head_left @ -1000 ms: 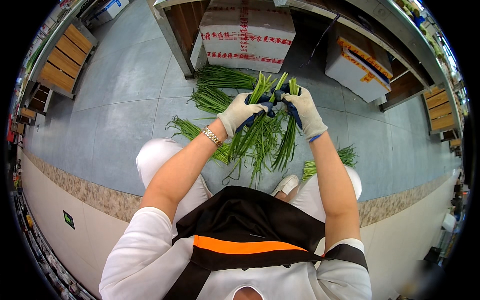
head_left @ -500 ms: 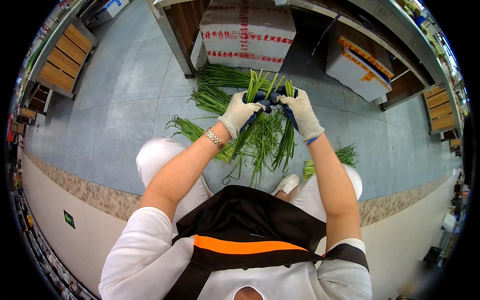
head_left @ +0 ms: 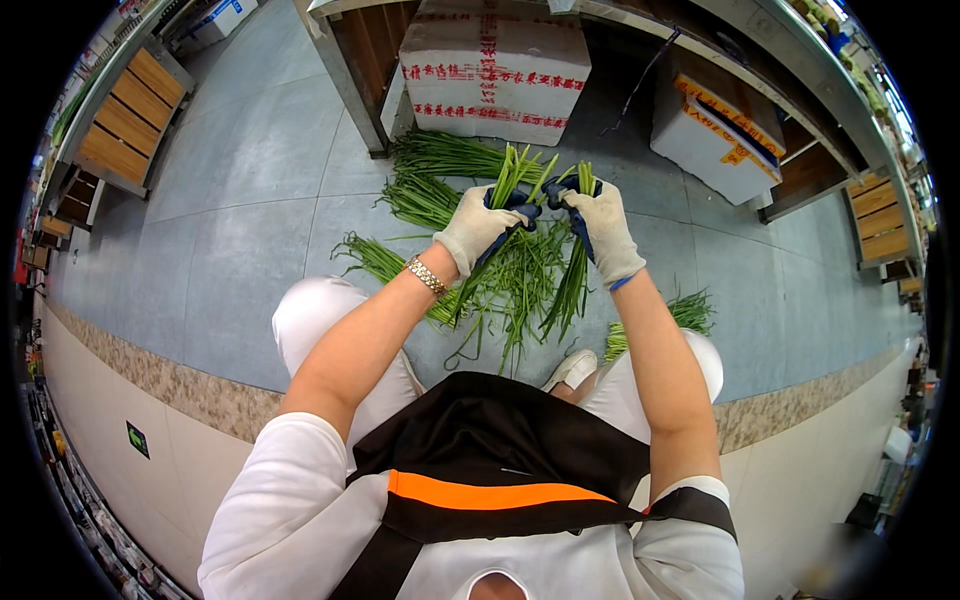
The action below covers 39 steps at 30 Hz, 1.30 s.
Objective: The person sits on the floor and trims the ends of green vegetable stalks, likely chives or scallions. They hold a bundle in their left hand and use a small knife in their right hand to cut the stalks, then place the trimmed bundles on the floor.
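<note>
My left hand (head_left: 472, 232), in a pale glove with a dark blue palm, is closed round a bunch of garlic chives (head_left: 508, 178), pale stem ends up. In the same kind of glove, my right hand (head_left: 604, 232) grips a thinner bunch of garlic chives (head_left: 569, 292), its leaves hanging down. Thumbs and fingertips face each other with a small gap, and a few stalks stick up between them. Beneath lies a tangle of loose green leaves (head_left: 525, 285) on the floor. Just beyond my left hand rest larger chive bundles (head_left: 425, 200); another bundle (head_left: 375, 258) lies nearer on the left.
A further chive bundle (head_left: 690, 312) lies by my right knee. Ahead, a white foam box (head_left: 495, 85) with red printing stands under a metal-framed table, and a second white box (head_left: 700, 145) with yellow tape is to its right. Wooden-slatted stands (head_left: 135, 115) flank the grey tiled floor.
My hands have drawn slightly apart, the right one shifting a little to the right with its bunch. Both keep their hold; the bundles on the floor have not moved.
</note>
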Each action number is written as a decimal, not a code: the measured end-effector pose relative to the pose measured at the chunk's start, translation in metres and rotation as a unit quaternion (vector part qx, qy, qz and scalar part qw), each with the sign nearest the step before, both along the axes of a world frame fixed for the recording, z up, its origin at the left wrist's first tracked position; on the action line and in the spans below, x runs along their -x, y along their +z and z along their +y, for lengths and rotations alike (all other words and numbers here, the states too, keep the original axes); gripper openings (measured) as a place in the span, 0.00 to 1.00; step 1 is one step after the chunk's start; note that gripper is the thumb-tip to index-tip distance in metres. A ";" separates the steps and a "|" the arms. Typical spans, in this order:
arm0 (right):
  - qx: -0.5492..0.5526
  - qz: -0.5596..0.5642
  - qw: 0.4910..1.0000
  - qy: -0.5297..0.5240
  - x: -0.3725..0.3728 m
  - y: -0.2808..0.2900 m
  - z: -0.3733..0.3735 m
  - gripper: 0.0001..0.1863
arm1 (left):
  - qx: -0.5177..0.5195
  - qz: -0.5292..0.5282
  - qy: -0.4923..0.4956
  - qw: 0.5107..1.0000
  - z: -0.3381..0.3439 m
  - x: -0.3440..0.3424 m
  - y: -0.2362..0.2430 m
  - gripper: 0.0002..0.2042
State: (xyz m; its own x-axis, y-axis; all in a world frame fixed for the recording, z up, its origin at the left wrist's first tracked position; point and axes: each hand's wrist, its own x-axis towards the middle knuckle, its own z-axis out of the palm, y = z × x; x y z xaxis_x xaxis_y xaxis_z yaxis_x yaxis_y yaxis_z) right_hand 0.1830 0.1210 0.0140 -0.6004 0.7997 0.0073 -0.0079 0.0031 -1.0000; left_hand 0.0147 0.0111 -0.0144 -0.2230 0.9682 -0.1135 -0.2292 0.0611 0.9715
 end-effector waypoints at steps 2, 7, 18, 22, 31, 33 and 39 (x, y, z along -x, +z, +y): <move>0.019 -0.025 0.998 -0.049 -0.005 -0.004 0.013 0.04 | 0.026 0.010 0.011 1.000 -0.002 -0.001 -0.002 0.10; 0.043 0.010 0.985 -0.166 -0.030 0.005 0.058 0.06 | 0.054 0.074 -0.024 0.995 -0.016 -0.001 -0.003 0.11; 0.130 0.020 0.991 0.022 -0.019 -0.014 0.019 0.05 | 0.069 -0.039 -0.147 0.986 -0.022 0.000 0.022 0.13; 0.160 0.063 0.977 0.125 -0.012 0.000 -0.004 0.06 | 0.048 -0.064 -0.116 0.990 -0.018 -0.005 0.013 0.15; 0.046 0.063 0.989 0.126 -0.004 0.009 -0.013 0.06 | 0.064 -0.112 -0.098 0.987 -0.019 -0.007 0.016 0.13; 0.049 0.039 0.995 0.076 -0.003 0.014 -0.015 0.07 | 0.041 -0.065 -0.121 0.990 -0.020 -0.006 0.017 0.16; 0.084 0.095 0.986 -0.109 -0.022 0.015 0.034 0.05 | 0.074 -0.010 -0.136 0.988 -0.027 -0.005 0.013 0.20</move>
State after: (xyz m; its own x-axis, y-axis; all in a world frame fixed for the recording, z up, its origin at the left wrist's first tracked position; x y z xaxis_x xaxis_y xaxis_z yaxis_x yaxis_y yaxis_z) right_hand 0.2047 0.1549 0.0293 -0.4147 0.9091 -0.0409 -0.2126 -0.1405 -0.9670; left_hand 0.0198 -0.0159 -0.0018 0.0474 0.9643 -0.2607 -0.2034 0.2648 0.9426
